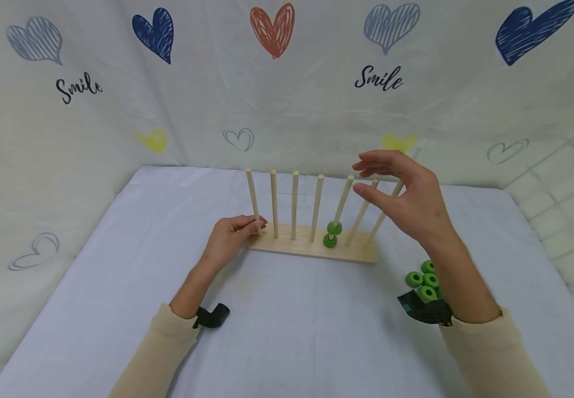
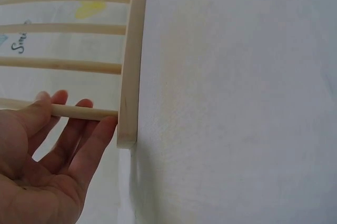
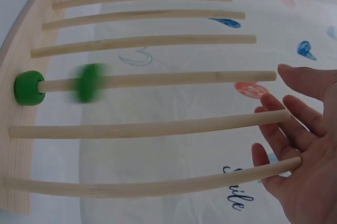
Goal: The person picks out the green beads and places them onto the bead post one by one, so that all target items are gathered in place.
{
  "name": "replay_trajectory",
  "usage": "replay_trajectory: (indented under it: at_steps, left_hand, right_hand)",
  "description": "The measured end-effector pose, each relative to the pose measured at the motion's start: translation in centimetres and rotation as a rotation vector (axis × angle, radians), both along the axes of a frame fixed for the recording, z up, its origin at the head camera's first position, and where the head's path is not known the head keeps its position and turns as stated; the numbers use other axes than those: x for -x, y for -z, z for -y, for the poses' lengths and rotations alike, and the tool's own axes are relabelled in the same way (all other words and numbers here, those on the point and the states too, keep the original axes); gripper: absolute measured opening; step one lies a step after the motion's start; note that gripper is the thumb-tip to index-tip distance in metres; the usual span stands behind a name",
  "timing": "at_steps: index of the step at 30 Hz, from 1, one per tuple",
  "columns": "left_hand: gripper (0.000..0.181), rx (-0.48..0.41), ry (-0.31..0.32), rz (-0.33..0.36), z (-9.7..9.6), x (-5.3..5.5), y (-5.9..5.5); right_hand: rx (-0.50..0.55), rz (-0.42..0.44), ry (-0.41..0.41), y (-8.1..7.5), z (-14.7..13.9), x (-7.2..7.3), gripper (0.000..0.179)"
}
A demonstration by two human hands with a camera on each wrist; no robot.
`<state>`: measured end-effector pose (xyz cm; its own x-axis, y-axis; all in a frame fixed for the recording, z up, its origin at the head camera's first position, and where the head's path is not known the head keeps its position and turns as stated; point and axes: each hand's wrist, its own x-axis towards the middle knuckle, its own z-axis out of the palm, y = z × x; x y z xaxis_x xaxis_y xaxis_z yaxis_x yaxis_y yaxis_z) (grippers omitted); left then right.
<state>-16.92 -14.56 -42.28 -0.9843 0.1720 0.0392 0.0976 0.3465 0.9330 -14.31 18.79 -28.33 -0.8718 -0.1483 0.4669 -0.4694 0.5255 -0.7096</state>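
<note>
A wooden rack has a flat base (image 1: 291,247) and a row of several upright pegs. My left hand (image 1: 228,235) holds the leftmost peg (image 2: 87,112) low down, thumb on one side and fingers on the other, right by the base. One green bead (image 3: 29,88) sits at the foot of the fifth peg from the left. Above it on that peg, a second green bead (image 3: 88,83) is blurred with motion, apart from the lower one. My right hand (image 1: 411,199), empty, is beside that peg's top, with thumb and fingers spread apart.
Several loose green beads (image 1: 430,280) lie on the white-covered table (image 1: 296,326) at the right, partly hidden by my right forearm and its black wrist strap (image 1: 427,309). Behind the rack hangs a white cloth (image 1: 316,110) printed with hearts.
</note>
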Motion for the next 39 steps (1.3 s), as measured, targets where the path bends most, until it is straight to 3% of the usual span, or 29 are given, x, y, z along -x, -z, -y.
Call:
replay_trajectory:
  at_steps: [13, 22, 34, 39]
  left_hand:
    - [0.025, 0.046, -0.008, -0.001, -0.3, -0.1, 0.2]
    - [0.025, -0.002, 0.015, 0.000, -0.7, 0.0, 0.2]
    - [0.024, -0.009, 0.008, 0.005, -0.1, 0.0, 0.2]
    - [0.026, -0.019, -0.001, 0.046, 0.1, -0.1, 0.0]
  right_hand:
    - [0.034, -0.029, -0.027, 0.4, -1.0, -0.3, 0.046]
    - [0.024, -0.037, -0.018, 0.3, -2.7, -0.9, 0.043]
    - [0.045, -0.046, 0.026, 0.5, -4.2, -1.3, 0.037]
    - [0.063, -0.031, 0.067, 0.9, -5.0, -1.6, 0.036]
